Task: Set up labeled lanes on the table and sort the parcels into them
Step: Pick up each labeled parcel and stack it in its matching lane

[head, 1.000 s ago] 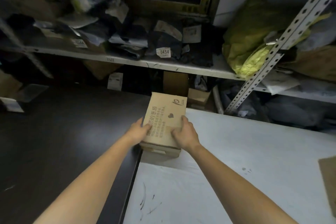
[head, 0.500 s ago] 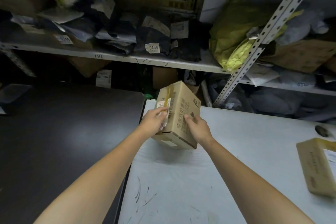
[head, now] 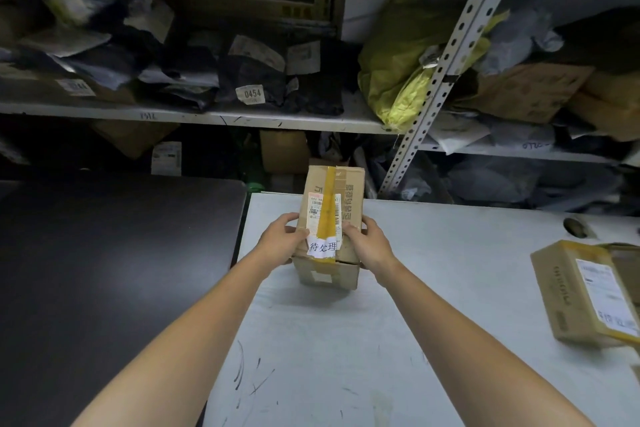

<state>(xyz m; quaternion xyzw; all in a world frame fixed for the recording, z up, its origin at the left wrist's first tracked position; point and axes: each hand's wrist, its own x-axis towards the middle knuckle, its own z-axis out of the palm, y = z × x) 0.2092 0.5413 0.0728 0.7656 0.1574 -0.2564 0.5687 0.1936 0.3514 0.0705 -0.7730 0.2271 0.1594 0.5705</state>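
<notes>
Where the pale surface [head: 346,340] lies nearest you, it carries only dark pen scribbles [head: 242,371], and off to your right a second cardboard parcel [head: 585,295] lies label-up, well apart from your arms. Farther out, near the surface's far left corner, your left grip [head: 282,241] and right grip [head: 369,244] clasp the taped parcel [head: 329,274] from either side, fingers curled round its top edges; you cannot tell whether its base touches the surface. A white slip [head: 322,247] with handwritten characters sits on its near top edge between your thumbs. A dark surface [head: 104,253] adjoins on the left. Beyond, a shelf [head: 207,118] is crowded with dark mailers, a yellow bag [head: 398,80] and a slotted upright [head: 443,73].
</notes>
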